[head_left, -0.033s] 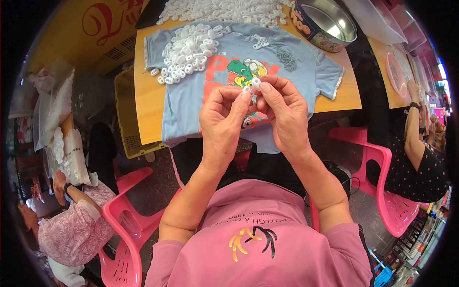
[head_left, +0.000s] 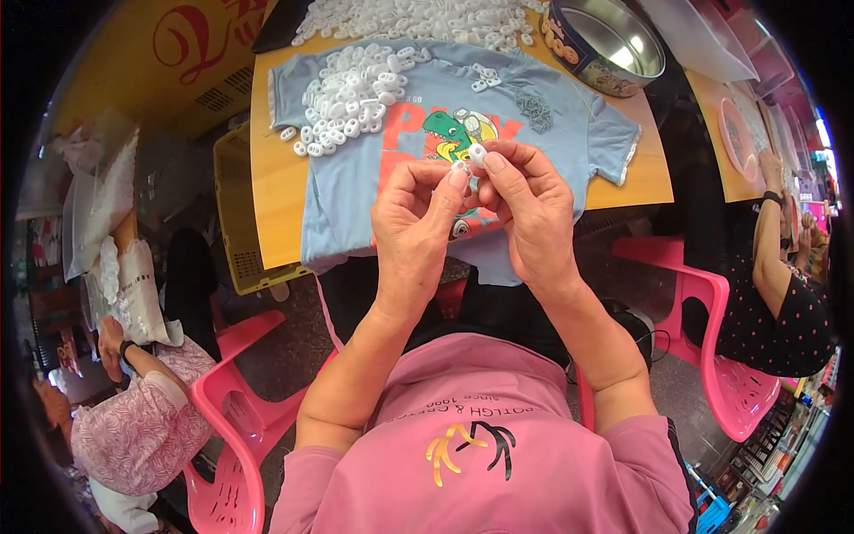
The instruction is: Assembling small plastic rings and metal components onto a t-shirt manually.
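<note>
My left hand (head_left: pixel 414 222) and my right hand (head_left: pixel 534 209) are close together over a blue T-shirt (head_left: pixel 342 200) spread on the table. Between my right thumb and forefinger is a white oval plastic piece (head_left: pixel 478 155) with dark holes. A smaller white part (head_left: pixel 459 166), partly covered, sits in my left thumb-and-finger pinch, almost touching the oval piece. Beyond my hands on the shirt lie a heap of white oval pieces (head_left: pixel 351 93), a few joined-looking white pieces (head_left: pixel 484 77) and a small pile of grey, wiry bits (head_left: pixel 534 110).
A bigger heap of white parts (head_left: pixel 409 20) covers the table's far side, beside a round metal tin (head_left: pixel 614 53). Pink chairs (head_left: pixel 233 409) stand to either side. Two people sit nearby, one left, one right. A yellow crate (head_left: pixel 249 240) is under the table's left edge.
</note>
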Available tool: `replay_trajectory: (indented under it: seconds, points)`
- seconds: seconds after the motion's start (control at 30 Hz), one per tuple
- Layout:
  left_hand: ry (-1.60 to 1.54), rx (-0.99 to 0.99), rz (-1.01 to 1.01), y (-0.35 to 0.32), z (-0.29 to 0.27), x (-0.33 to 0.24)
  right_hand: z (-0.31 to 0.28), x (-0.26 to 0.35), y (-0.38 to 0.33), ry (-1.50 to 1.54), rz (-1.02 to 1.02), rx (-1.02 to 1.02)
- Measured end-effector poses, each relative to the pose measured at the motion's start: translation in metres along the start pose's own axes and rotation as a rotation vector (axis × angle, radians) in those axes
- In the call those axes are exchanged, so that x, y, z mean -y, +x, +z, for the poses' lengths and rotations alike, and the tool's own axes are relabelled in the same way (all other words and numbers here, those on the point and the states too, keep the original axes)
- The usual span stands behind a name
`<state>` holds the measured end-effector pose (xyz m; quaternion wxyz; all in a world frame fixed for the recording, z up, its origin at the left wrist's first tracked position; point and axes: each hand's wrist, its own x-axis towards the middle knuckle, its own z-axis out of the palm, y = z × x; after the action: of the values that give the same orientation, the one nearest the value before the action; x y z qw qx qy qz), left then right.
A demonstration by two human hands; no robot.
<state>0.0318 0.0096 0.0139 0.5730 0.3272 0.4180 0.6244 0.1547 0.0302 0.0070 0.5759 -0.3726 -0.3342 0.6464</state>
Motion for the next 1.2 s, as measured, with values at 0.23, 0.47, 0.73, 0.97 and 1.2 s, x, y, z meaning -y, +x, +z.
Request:
replay_trajectory:
  seconds: [0.23,0.47,0.73,0.97,1.2]
  points:
    - [0.036,-0.016,-0.03,0.0,0.0,-0.001,0.001,0.003,0.0,-0.155,-0.064,0.041]
    - [0.046,-0.026,-0.057,0.001,-0.001,-0.002,-0.002,0.007,0.002,-0.275,-0.067,0.08]
    - [0.151,-0.005,-0.048,0.002,-0.01,0.004,-0.021,0.008,0.015,-0.228,-0.023,0.104]
    - [0.059,-0.009,-0.051,0.008,-0.008,0.008,-0.014,0.007,0.012,-0.162,0.105,0.14]
    - [-0.04,0.018,-0.154,0.013,-0.016,0.012,-0.024,0.008,0.021,-0.425,-0.087,0.373]
